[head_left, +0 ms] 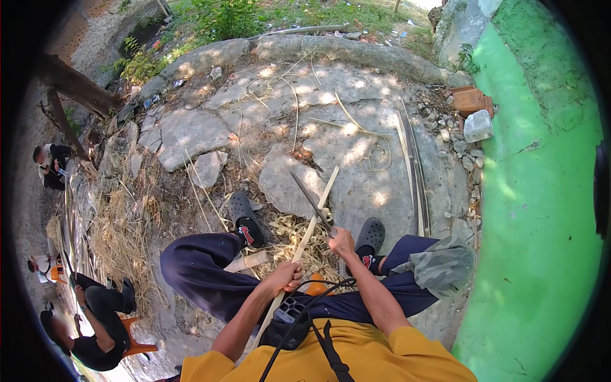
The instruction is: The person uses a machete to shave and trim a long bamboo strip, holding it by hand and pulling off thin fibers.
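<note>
My left hand (pixel 284 278) is closed around a long pale bamboo strip (pixel 307 237), which runs from beside my waist up and away between my knees. In my right hand (pixel 342 242) is a long knife (pixel 308 195) with a dark blade, gripped at the handle. The blade crosses the strip just beyond my right hand and points away to the left. Whether its edge touches the strip, I cannot tell. Curled bamboo shavings (pixel 289 230) lie in a heap beneath, between my feet. A short bamboo piece (pixel 246 261) rests by my left shin.
Bamboo strips (pixel 407 165) lie on the cracked concrete to the right, near a green wall (pixel 528 223). Bricks (pixel 471 100) and a grey block (pixel 478 126) stand against it. Left are dry fibres (pixel 121 235) and a seated person (pixel 98 325) on an orange stool (pixel 135 340).
</note>
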A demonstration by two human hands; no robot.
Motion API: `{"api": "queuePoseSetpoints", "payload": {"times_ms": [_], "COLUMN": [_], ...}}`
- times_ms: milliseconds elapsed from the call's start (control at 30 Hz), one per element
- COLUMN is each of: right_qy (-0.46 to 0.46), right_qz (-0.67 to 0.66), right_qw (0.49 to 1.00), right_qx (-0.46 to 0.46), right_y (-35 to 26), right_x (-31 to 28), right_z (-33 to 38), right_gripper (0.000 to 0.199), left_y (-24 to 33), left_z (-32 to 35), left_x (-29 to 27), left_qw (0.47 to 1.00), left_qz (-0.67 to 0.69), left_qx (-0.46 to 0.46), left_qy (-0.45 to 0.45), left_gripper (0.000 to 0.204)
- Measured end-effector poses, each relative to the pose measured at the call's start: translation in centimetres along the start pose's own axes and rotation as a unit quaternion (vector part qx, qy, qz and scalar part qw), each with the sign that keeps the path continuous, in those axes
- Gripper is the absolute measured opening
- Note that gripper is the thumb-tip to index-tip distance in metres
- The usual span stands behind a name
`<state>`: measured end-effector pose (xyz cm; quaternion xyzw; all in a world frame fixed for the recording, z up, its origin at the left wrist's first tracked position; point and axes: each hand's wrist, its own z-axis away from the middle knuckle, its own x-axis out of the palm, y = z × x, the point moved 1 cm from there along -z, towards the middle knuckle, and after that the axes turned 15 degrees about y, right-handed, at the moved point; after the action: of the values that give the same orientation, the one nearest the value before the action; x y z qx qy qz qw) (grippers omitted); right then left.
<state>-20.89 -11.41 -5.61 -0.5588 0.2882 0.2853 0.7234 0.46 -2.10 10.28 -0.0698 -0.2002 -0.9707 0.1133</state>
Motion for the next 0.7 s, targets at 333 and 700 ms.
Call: {"api": "queuePoseSetpoints", "payload": {"times_ms": [333,700], "right_qy": [-0.066,-0.069], "right_qz": [-0.045,-0.047], "right_qw": [0.991,0.991], "right_qx": [-0.105,-0.108], "right_y": [-2.5,-5.1], "right_x": [-1.0,-0.2], "right_z": [1.1,2.0], "right_gripper": [0.031,0.032], "left_y": [0.1,-0.4], "left_z": [3.2,3.1], "left_x": [0.0,-1.1], "left_qw": [0.998,0.999], "left_qz": [-0.059,0.049], "left_qx": [0.002,-0.015], "left_qy": [0.018,0.008], "left_gripper": [0.026,0.033]}}
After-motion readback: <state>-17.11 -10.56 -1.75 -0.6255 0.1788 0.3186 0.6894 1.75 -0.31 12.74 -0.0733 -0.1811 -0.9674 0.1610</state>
